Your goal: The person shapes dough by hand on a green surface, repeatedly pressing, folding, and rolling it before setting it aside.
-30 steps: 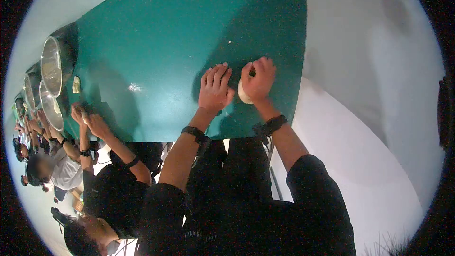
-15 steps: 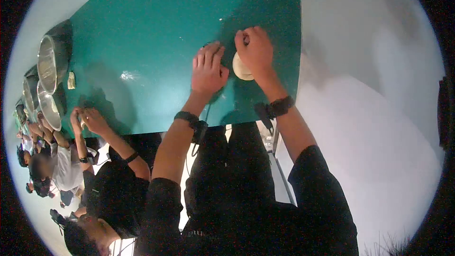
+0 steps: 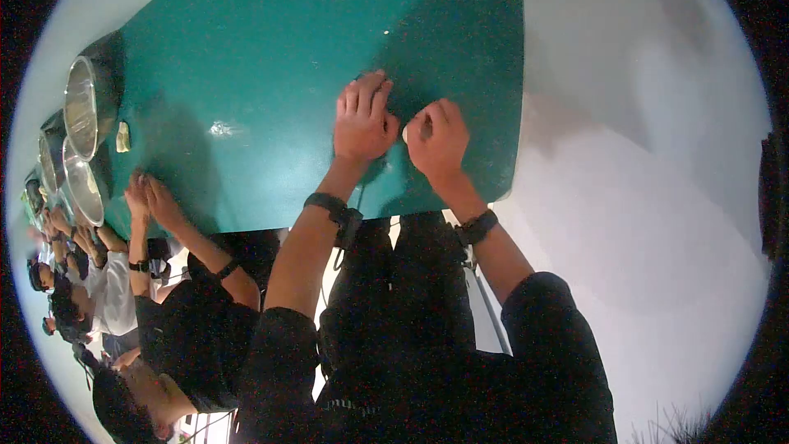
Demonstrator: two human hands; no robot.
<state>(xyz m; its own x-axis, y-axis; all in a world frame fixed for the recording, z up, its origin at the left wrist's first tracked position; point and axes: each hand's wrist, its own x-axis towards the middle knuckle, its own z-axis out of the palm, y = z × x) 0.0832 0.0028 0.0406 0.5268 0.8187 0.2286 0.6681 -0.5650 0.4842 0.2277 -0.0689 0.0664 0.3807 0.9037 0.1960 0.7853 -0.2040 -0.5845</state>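
On the green table (image 3: 279, 57), my left hand (image 3: 362, 119) rests with its fingers curled and pressed together; anything in them is hidden. Just right of it, my right hand (image 3: 439, 138) is curled over a pale, round dough piece (image 3: 405, 135). Only a small edge of the dough shows at that hand's left side, facing my left thumb. A dark band circles each of my wrists.
Metal bowls (image 3: 69, 107) line the table's far left, a small pale piece (image 3: 123, 137) beside them. A whitish smear (image 3: 222, 128) marks the table. At lower left, a co-worker's hands (image 3: 149, 197) are together over the table; more people stand beyond.
My right hand has moved down toward my body and now covers most of the dough, which showed as a round disc before. My left hand has barely moved. The co-worker's hands have shifted slightly.
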